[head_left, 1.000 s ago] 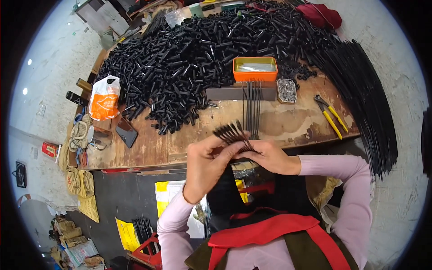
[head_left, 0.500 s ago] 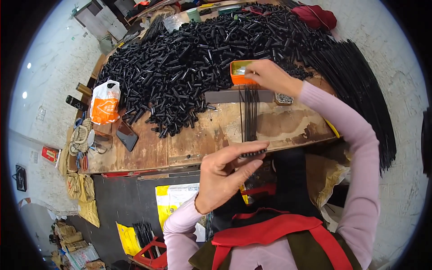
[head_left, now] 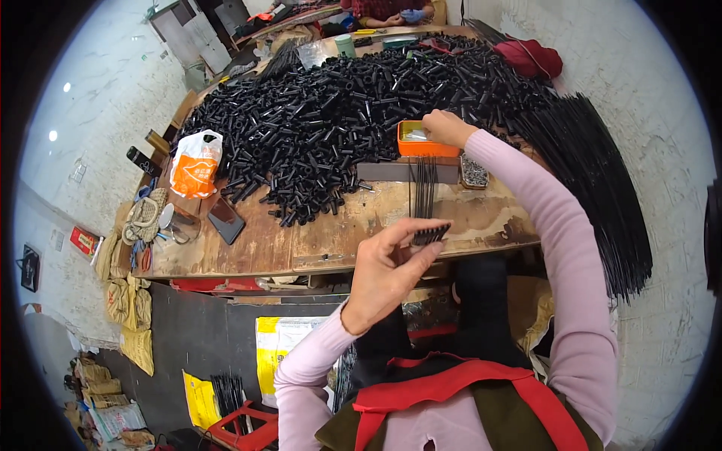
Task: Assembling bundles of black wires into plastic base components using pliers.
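Observation:
My left hand (head_left: 383, 282) is closed in a pinch on the near ends of several thin black rods (head_left: 425, 192). Their far part lies across a long grey block (head_left: 382, 173) on the table. At the right side of an orange box (head_left: 427, 149) is my right hand (head_left: 450, 128), its fingers bent down over the rim. Whatever those fingertips hold is hidden. Pale, shiny material (head_left: 414, 135) lies inside the box. Close by to the right stands a small container of tiny metal parts (head_left: 474, 173).
A big heap of short black tubes (head_left: 301, 128) covers the table's far side. Long black rods (head_left: 590, 180) lie at the right. Leftward are a phone (head_left: 226, 221), an orange-and-white bag (head_left: 195, 165) and a glass mug (head_left: 179, 222). Another person's hands (head_left: 410, 16) show at the far end.
My right hand has settled at the box's right rim, no longer blurred. My left hand is tilted so the rod ends show more. The view has shifted, bringing the other person into sight.

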Motion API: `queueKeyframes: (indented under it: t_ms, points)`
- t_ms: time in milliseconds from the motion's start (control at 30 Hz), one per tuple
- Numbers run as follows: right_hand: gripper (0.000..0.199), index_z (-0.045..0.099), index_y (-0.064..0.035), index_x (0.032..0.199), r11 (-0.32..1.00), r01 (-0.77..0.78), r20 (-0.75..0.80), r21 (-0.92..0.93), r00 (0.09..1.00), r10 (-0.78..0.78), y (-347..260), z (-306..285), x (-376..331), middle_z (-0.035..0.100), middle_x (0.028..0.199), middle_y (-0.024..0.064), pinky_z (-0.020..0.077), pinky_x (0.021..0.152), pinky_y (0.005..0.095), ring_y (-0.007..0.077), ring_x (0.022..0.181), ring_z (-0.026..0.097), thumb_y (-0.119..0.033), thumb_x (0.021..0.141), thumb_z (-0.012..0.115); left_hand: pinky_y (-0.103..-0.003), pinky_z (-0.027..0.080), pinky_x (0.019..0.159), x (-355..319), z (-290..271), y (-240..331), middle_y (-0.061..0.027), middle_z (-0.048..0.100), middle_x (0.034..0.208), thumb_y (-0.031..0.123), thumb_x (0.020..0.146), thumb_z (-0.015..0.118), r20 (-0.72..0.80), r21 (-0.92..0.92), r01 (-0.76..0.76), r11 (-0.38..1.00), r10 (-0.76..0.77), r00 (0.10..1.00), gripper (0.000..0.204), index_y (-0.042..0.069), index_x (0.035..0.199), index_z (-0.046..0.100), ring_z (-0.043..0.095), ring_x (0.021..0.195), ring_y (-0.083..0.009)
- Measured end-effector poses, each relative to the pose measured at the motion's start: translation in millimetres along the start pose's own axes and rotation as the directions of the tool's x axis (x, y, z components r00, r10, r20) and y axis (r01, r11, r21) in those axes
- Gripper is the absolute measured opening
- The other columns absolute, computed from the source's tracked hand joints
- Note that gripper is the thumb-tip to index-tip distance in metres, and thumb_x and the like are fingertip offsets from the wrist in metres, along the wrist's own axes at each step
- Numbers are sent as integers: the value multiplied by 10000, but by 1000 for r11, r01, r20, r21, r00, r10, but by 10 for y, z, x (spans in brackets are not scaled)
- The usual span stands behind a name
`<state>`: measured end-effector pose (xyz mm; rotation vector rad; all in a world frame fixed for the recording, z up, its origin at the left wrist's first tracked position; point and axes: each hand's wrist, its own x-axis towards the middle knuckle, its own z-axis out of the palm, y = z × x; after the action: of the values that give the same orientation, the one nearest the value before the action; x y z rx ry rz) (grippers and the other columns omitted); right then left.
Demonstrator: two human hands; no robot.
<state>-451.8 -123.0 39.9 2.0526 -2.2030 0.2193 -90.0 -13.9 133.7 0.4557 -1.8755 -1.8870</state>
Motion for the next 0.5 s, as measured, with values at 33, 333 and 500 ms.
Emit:
queueKeyframes:
  t_ms: [33, 333, 500]
  points:
    - [154, 718, -2, 840, 997, -27, -13, 76, 1000, 28, -12, -41, -13, 681, 829, 230, 539, 723, 435, 379, 803, 675, -93, 729, 662, -284, 534, 920, 12, 1, -38, -162, 663, 1154, -59, 899, 600, 9, -68, -92, 993, 93, 996, 312, -57, 1211, 585, 645, 1027, -149]
    - [211, 740, -7, 847, 972, -64, -85, 228, 993, 85, 110, 188, 17, 698, 816, 204, 549, 738, 395, 345, 753, 698, -118, 671, 709, -305, 562, 897, 104, 21, -65, -108, 684, 1049, -18, 921, 596, -34, -86, -242, 966, 240, 970, 309, -30, 1229, 611, 650, 947, -117]
    - [213, 755, -6, 854, 889, -184, 126, 420, 982, 144, 179, -95, 6, 714, 734, 148, 559, 613, 340, 224, 607, 689, -106, 671, 710, -275, 569, 865, 75, -17, -26, -66, 672, 1076, -4, 913, 612, -74, -52, -200, 978, 196, 978, 320, -9, 1233, 614, 571, 777, -21]
